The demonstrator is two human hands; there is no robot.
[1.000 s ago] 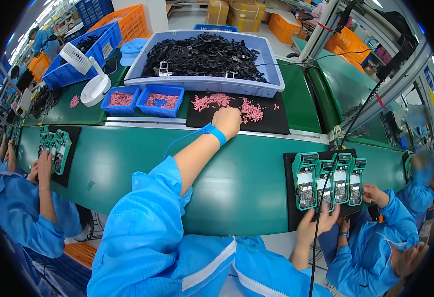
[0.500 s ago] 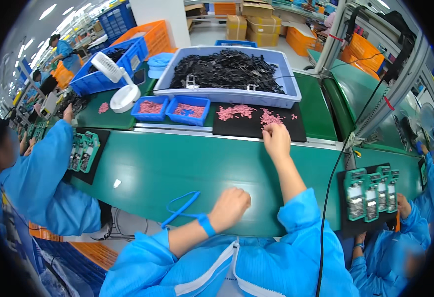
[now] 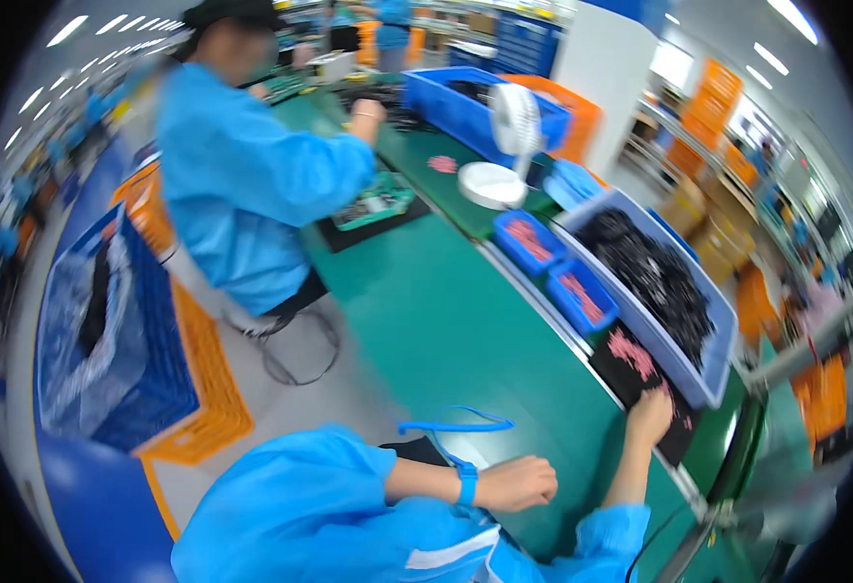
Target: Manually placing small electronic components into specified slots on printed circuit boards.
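Observation:
My right hand reaches onto a black mat at the bench's far edge. Its fingers point down, drawn together, among small pink pieces; any piece between the fingertips is hidden. Over the near part of the green bench is my left hand, back upward and fingers curled in; whatever it may hold cannot be seen. A blue band circles my left wrist, and its coiled blue cord trails on the bench. Two small blue trays of pink pieces stand beyond the mat.
A large pale-blue bin of black parts stands behind the mat. A white fan and a blue crate are farther left. A co-worker's blue sleeve extends over a green fixture. Lined crates stand on the floor at left.
The view has swung to the left, so the bench now runs diagonally and the left co-worker looms larger. My right hand stays at the pink pieces; my left stays curled near me.

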